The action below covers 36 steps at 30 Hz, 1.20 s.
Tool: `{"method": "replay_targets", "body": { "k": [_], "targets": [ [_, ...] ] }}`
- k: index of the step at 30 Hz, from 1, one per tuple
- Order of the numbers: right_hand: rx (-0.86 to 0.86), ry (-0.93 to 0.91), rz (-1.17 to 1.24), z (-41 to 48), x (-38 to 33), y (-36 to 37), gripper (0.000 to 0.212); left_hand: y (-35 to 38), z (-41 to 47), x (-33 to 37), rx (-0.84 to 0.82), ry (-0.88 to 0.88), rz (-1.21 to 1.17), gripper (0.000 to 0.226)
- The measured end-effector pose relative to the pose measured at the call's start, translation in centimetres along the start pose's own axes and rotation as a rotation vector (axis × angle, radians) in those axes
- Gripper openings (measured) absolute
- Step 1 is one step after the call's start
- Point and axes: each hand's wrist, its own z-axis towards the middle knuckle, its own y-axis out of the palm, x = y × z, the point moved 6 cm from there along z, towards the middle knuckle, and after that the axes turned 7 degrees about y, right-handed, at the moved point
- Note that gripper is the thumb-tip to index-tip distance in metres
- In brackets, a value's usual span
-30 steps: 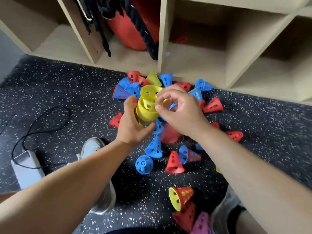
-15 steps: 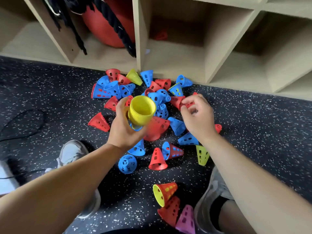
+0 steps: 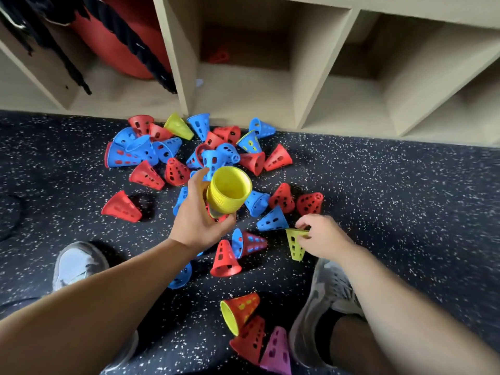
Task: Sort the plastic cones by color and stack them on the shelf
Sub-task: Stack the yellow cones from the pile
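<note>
- holding the yellow cone stack [image 3: 229, 193] in our left hand [image 3: 198, 221], grip curled round it, above the scattered cones [image 3: 146, 175].
- our right hand [image 3: 323, 236] pinches a lone yellow cone [image 3: 296, 246] by its rim, grip closed, on the floor [image 3: 405, 198].

black floor [image 3: 405, 201] is carrying loose cones [image 3: 121, 207], centre frame | grey shoes [image 3: 78, 262] are standing lower frame | shelf [image 3: 238, 96] is sitting along top

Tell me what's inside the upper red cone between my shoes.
A yellow cone is nested in the red cone: its rim sticks out and yellow shows through the holes. Its tip is covered.
</note>
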Motion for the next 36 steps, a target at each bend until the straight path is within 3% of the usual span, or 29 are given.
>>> {"method": "replay_targets", "body": {
  "k": [4,7,11,15,21,24,27,31,36],
  "targets": [
    [0.094,-0.012,0.035,0.2,0.6,0.9,0.014,1.5,-0.8,0.2,-0.035,-0.008,-0.040,0.097],
    [0.324,-0.124,0.122,-0.5,-0.8,-1.5,0.011,2.1,-1.4,0.3,-0.037,-0.034,-0.036,0.098],
    [0.686,-0.335,0.371,-3.3,-5.5,-7.3,0.005,2.0,-2.0,0.5,-0.032,-0.058,-0.042,0.099],
    [0.814,-0.577,0.525,-5.6,-11.7,-10.5,0.003,1.6,-2.1,1.1,-0.017,-0.051,-0.028,0.098],
    [0.574,-0.763,0.393,-7.3,-17.0,-8.0,0.011,1.0,-2.0,1.7,0.036,-0.038,-0.078,0.094],
    [0.596,-0.749,0.445,-7.8,-15.7,-6.7,0.017,0.1,-2.0,1.9,0.063,-0.016,-0.042,0.094],
    [0.553,-0.771,0.440,-8.3,-13.6,-4.4,0.007,-0.7,-2.3,1.6,0.070,0.006,-0.025,0.093],
    [0.363,-0.786,0.203,-9.7,-11.3,1.9,0.023,-1.5,-3.3,0.3,0.072,-0.021,-0.034,0.096],
    [0.094,-0.704,0.119,-11.7,-10.7,9.1,0.038,-2.3,-4.5,-0.5,0.061,-0.028,-0.031,0.095]
  ]
}}
